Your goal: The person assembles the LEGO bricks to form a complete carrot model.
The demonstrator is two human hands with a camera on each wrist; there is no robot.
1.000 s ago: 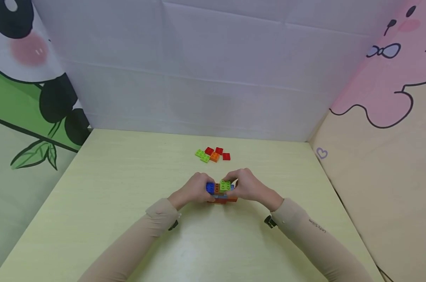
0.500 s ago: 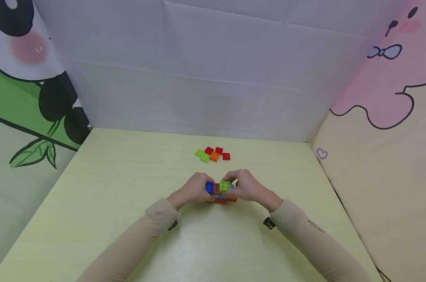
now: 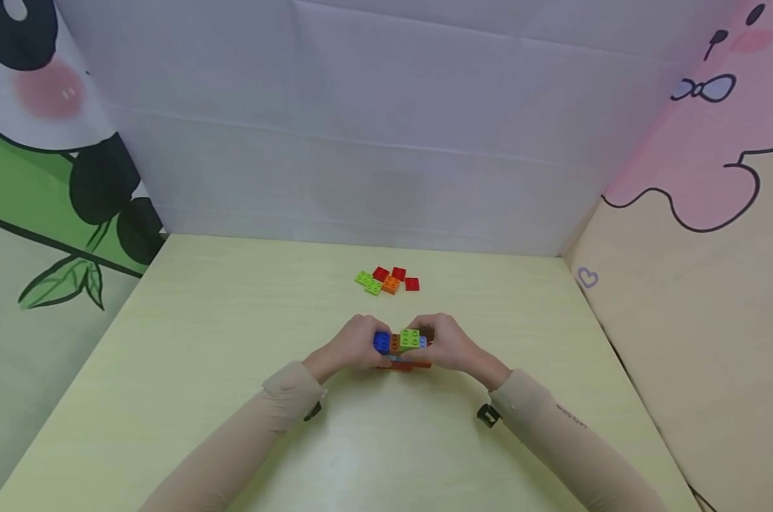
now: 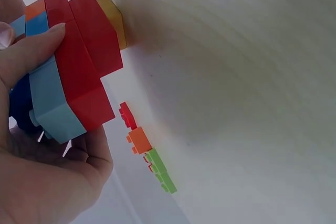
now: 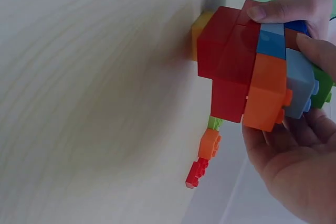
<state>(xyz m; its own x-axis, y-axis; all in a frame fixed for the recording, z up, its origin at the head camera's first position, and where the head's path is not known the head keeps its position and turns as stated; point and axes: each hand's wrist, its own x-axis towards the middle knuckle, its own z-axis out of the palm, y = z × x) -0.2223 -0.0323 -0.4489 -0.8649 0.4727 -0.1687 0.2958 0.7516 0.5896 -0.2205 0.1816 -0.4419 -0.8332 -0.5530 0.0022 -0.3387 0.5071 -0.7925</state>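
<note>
A stepped structure of toy building blocks (image 4: pixel 79 61) stands near the middle of the table, narrow at its yellow foot (image 5: pixel 201 35) and wider in the red, blue and orange layers above. My left hand (image 3: pixel 355 343) grips its left end, thumb on the near side against a red block and fingers behind, beside a dark blue block (image 3: pixel 382 342). On top, right of centre, sits a lime green block (image 3: pixel 409 338). My right hand (image 3: pixel 449 343) holds the upper right part, thumb in front by the light blue block (image 5: pixel 301 85) under the green one, fingers behind.
Beyond the structure lie several loose blocks: lime green ones (image 3: pixel 368 282), an orange one (image 3: pixel 391 285) and red ones (image 3: pixel 412 284). A pale cloth wall (image 3: pixel 360 178) closes the table's (image 3: pixel 232 299) far edge, with printed panels at both sides.
My right hand has shifted slightly down and its thumb has slid lower, so more of the light blue block shows beside the green one. The left hand keeps its grip.
</note>
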